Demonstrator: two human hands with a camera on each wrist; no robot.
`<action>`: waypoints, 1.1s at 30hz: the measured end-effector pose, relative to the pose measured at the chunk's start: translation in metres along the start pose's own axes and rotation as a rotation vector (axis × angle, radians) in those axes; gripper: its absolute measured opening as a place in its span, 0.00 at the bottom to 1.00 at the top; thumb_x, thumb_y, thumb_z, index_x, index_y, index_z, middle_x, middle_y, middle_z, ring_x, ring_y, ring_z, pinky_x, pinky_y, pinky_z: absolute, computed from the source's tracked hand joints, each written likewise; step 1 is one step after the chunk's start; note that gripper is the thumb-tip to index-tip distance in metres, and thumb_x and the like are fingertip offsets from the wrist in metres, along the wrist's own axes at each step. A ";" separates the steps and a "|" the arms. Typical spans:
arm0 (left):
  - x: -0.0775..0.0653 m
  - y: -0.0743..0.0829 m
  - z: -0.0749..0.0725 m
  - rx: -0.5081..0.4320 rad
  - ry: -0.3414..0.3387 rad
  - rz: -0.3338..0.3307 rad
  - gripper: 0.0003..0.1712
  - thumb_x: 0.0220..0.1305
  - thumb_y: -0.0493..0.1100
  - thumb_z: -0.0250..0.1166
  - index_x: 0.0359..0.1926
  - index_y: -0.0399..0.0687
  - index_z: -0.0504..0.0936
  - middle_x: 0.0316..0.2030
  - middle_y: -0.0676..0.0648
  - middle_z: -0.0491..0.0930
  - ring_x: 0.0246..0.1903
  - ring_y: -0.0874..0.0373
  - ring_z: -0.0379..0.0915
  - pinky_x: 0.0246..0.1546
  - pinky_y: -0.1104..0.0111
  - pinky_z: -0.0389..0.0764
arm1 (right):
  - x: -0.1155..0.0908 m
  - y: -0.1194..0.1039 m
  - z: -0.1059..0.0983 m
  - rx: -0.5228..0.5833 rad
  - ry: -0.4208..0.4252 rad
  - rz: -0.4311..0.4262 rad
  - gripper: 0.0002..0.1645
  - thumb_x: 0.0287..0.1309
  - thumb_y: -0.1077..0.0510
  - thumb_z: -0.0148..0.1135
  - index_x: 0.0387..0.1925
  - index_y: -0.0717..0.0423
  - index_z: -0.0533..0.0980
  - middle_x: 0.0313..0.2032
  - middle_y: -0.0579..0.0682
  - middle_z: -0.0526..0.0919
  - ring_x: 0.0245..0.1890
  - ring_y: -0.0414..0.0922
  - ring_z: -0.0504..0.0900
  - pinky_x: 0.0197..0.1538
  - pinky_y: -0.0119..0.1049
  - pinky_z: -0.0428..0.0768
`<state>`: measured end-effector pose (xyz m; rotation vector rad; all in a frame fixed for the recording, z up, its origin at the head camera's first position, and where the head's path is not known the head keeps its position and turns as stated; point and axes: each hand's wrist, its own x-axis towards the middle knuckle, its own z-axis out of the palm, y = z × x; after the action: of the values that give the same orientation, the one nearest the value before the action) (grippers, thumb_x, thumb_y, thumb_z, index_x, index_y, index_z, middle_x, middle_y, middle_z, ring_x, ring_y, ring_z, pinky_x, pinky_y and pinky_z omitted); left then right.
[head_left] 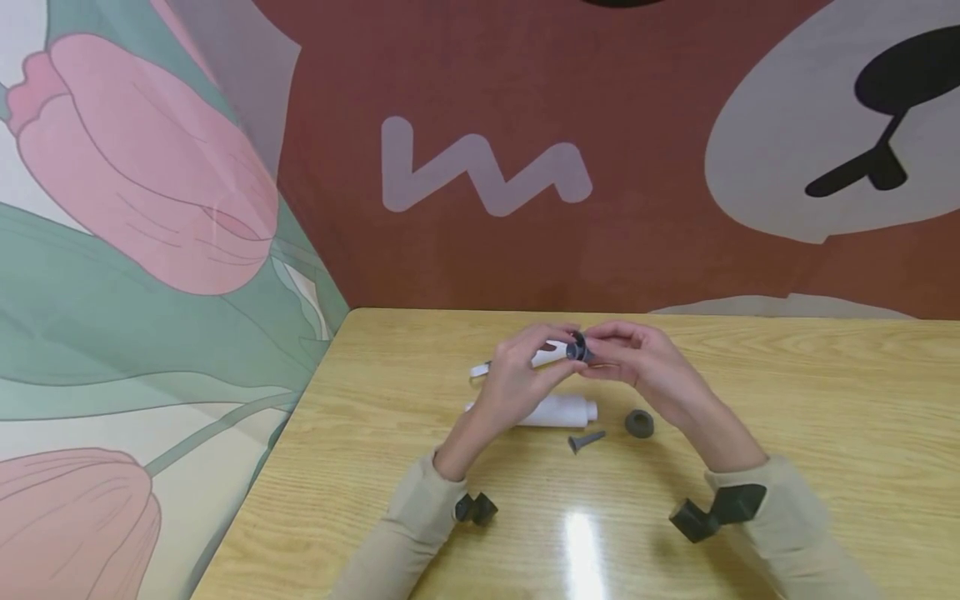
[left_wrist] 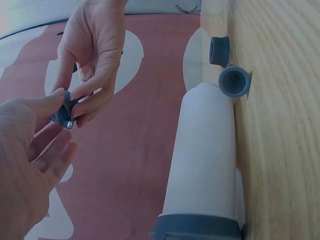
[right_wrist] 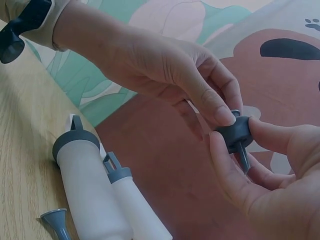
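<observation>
Both hands meet above the far part of the table around a small dark grey cap (right_wrist: 235,132) with a pointed spout. My left hand (head_left: 517,367) pinches one side of it between thumb and fingers. From the other side, my right hand (head_left: 645,362) grips it with thumb and fingertips. In the right wrist view the spout slants down between the hands. Fingers hide part of the cap. Below the hands, a large white bottle (head_left: 562,411) lies on its side, its grey looped lid showing in the right wrist view. A smaller white bottle (right_wrist: 140,205) lies beside it.
On the wooden table (head_left: 825,400), a small grey funnel (head_left: 585,442) lies nearer than the large bottle. A dark grey ring-shaped cap (head_left: 640,424) rests right of the funnel. A patterned wall (head_left: 487,258) rises behind the table's far edge, and another stands at left.
</observation>
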<state>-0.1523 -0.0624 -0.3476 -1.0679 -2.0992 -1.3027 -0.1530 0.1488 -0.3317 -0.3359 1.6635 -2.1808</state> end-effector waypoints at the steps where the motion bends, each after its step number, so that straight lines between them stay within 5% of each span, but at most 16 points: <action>1: 0.000 0.000 0.000 0.006 -0.001 -0.003 0.15 0.58 0.33 0.77 0.44 0.36 0.83 0.51 0.36 0.85 0.52 0.49 0.84 0.50 0.72 0.83 | 0.000 0.000 0.000 -0.004 0.003 0.000 0.08 0.74 0.64 0.60 0.49 0.60 0.81 0.46 0.52 0.87 0.45 0.47 0.89 0.55 0.43 0.85; 17: 0.001 -0.003 -0.001 -0.060 0.055 -0.098 0.14 0.59 0.29 0.75 0.46 0.31 0.82 0.41 0.39 0.83 0.38 0.48 0.84 0.39 0.67 0.87 | -0.006 -0.016 -0.019 -0.089 0.130 -0.031 0.10 0.71 0.61 0.64 0.49 0.62 0.80 0.44 0.50 0.87 0.43 0.46 0.89 0.53 0.41 0.85; 25: 0.000 -0.007 0.000 -0.047 0.053 -0.175 0.14 0.59 0.29 0.76 0.43 0.31 0.82 0.40 0.39 0.84 0.36 0.48 0.85 0.39 0.71 0.86 | -0.008 -0.020 -0.031 -0.302 0.204 -0.071 0.22 0.71 0.58 0.65 0.56 0.71 0.75 0.45 0.46 0.86 0.43 0.44 0.88 0.51 0.37 0.86; 33: -0.005 -0.016 0.001 0.070 -0.062 -0.272 0.12 0.60 0.34 0.77 0.41 0.36 0.82 0.38 0.42 0.85 0.38 0.51 0.84 0.37 0.76 0.84 | -0.007 -0.017 -0.042 -0.431 0.267 -0.051 0.25 0.73 0.56 0.64 0.59 0.73 0.73 0.43 0.41 0.84 0.40 0.38 0.88 0.49 0.34 0.86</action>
<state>-0.1621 -0.0677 -0.3600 -0.8244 -2.3837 -1.3199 -0.1665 0.1922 -0.3270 -0.2060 2.3003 -1.9519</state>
